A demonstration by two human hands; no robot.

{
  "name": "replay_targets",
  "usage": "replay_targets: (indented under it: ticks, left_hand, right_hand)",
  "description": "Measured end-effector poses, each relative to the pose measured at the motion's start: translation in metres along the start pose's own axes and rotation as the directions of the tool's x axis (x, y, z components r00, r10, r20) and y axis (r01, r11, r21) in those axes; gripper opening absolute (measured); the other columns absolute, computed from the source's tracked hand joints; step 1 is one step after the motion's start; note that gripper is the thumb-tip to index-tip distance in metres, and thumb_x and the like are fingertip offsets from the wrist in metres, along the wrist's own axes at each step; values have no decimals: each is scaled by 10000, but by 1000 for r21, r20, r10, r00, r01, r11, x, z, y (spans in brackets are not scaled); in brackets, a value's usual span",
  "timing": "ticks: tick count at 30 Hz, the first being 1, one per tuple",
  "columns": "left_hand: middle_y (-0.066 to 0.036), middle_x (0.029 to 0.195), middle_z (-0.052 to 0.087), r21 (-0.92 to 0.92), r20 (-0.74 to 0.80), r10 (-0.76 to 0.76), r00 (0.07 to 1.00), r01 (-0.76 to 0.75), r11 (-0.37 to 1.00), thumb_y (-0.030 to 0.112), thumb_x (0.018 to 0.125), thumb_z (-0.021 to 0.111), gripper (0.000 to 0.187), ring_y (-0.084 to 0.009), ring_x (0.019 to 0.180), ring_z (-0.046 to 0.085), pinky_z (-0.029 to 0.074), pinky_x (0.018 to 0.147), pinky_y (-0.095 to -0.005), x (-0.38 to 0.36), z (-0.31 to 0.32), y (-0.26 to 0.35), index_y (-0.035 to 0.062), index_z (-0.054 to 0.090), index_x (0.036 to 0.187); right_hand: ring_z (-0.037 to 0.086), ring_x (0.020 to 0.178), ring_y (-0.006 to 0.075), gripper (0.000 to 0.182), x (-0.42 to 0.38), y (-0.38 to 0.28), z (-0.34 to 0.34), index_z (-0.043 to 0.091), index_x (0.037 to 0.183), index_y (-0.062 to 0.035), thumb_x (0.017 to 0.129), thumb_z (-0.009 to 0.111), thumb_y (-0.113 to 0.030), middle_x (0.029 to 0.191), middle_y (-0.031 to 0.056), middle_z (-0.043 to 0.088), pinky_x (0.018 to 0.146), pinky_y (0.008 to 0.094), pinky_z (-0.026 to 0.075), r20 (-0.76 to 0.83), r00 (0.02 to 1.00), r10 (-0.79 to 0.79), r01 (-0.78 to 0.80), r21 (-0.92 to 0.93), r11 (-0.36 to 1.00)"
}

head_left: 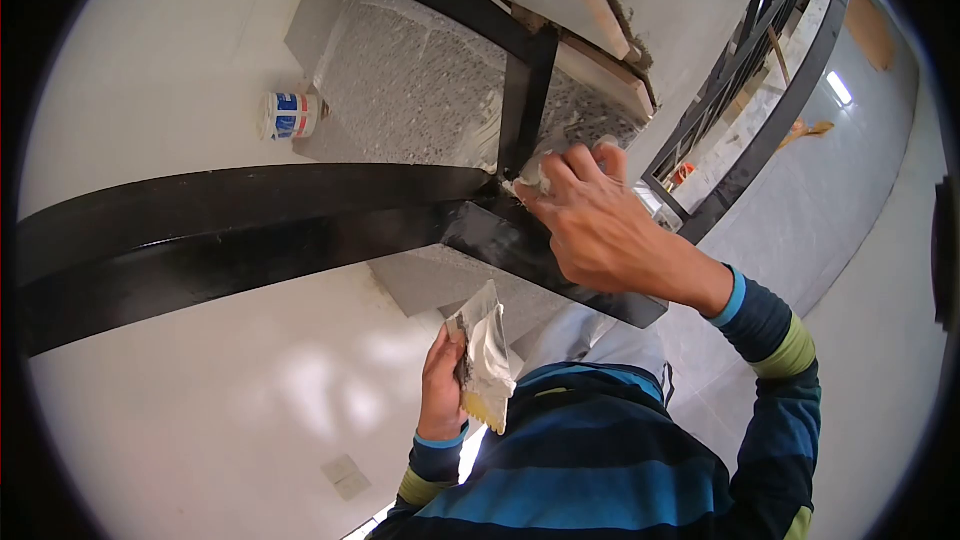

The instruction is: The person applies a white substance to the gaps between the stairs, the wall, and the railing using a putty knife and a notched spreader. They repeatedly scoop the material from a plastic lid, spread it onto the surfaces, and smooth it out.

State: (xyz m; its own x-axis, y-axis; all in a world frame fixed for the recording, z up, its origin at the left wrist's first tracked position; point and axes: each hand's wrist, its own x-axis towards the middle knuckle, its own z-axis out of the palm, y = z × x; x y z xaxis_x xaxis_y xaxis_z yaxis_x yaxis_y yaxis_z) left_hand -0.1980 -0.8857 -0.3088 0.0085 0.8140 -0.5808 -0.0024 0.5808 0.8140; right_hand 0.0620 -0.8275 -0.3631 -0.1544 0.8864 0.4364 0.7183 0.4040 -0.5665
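Observation:
My left hand (440, 390) is closed around the edge of a flat scraper (482, 408), which has a yellow notched end. Thick white putty (488, 350) is heaped on its face. Above it, my right hand (595, 225) is at the joint where black metal railing bars (300, 210) meet an upright black post (524, 110). One finger reaches down to the joint, touching white paste there. The other fingers are bent and their tips are smeared white. Whether they pinch anything is hidden.
Beyond the railing is a grey speckled stair tread (410, 80) with a white, blue and red labelled can (291, 116) beside it. Stone slabs (600, 80) overlap at the top. Another black railing (760, 100) curves along the right, above a grey floor (830, 170).

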Motion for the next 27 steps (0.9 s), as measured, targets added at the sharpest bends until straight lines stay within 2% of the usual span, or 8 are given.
replay_targets:
  ticks: [3,10,16,21,24,25,26,27]
  left_hand:
    - [-110,917,594,-11,8,0,1000,0,1000,182,931,314,342,-239,702,612,524,650,-358,1,-5,-1,-22,418,1184]
    - [-121,981,590,-69,36,-1,999,4,998,192,926,320,365,-251,731,624,533,665,-349,0,-6,-3,-24,400,1210]
    - [-112,989,587,-21,68,2,998,0,1000,202,923,327,375,-231,755,624,537,669,-343,0,-6,-3,-16,393,1221]
    - [-108,990,585,4,95,-3,995,3,1000,210,925,343,383,-211,754,624,539,660,-337,1,-6,1,-18,398,1228]
    - [-97,1023,586,-37,135,-17,991,22,999,196,924,375,373,-190,844,616,520,743,-317,-1,9,12,-17,412,1228]
    - [-105,1111,550,-59,176,-33,984,44,997,178,931,382,380,-174,959,563,454,838,-296,-4,16,18,-25,392,1252]
    - [-113,1199,514,-80,210,-51,976,69,994,160,939,388,389,-158,1074,510,387,933,-274,-6,21,24,-33,371,1276]
    - [-108,1178,525,-72,242,-48,969,67,995,159,941,388,364,-157,1058,521,398,923,-276,-8,25,27,-27,391,1254]
  right_hand:
    - [408,954,273,504,-1,0,1,593,1099,12,602,541,-50,962,161,471,861,440,244,11,999,-35,35,61,998]
    - [421,914,274,434,3,9,-23,635,1037,-10,614,548,-39,908,150,468,850,409,262,140,989,-55,34,149,988]
    - [426,944,283,441,7,5,-6,642,1031,-15,595,574,-31,874,146,466,863,413,262,-10,999,-48,49,73,996]
    - [408,1019,307,482,-1,7,-25,649,1042,-58,574,556,7,980,159,486,921,451,244,181,980,-87,64,127,990]
    - [383,1087,334,525,-13,-1,-43,647,1039,-76,541,513,27,1075,178,481,956,476,228,101,994,-43,28,140,990]
    - [383,1087,334,525,-17,-8,-49,647,1039,-76,541,513,27,1075,178,481,956,476,228,124,990,-60,41,152,988]
    - [382,1097,343,506,-21,-19,-55,651,1015,-82,541,505,19,1098,175,482,945,473,238,45,999,-14,4,210,978]
    - [381,1107,352,488,-27,-30,-61,655,992,-89,542,496,10,1120,172,484,935,469,248,-26,999,43,-34,278,960]
